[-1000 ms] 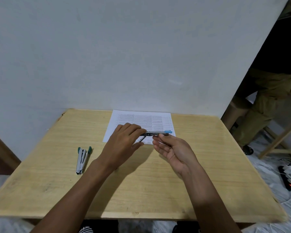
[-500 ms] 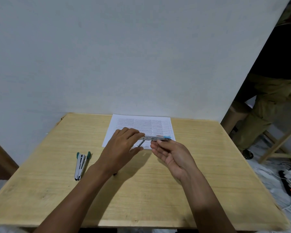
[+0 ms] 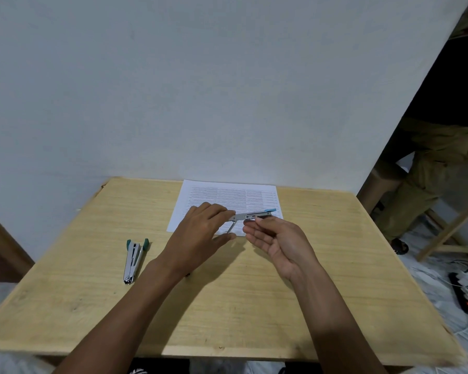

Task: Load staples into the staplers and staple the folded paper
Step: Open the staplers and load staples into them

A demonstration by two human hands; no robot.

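Note:
A small metal stapler with a blue tip [image 3: 253, 215] is held level just above the printed paper [image 3: 229, 197] at the back of the wooden table [image 3: 254, 306]. My left hand [image 3: 200, 233] pinches its left end between fingers and thumb; a thin metal part hangs down below that end. My right hand [image 3: 277, 241] lies palm up, and its fingertips touch the stapler's middle from below. A second stapler with green ends [image 3: 134, 260] lies on the table to the left, apart from both hands.
A white wall panel stands right behind the table. A person in olive trousers [image 3: 427, 168] sits at the right beside a wooden frame. A power strip with a red light [image 3: 464, 295] and cables lie on the floor at the right.
The view tilted up a little, so the table sits lower in frame. Both hands stay at the blue-tipped stapler; the thin metal part at its left end hangs out further.

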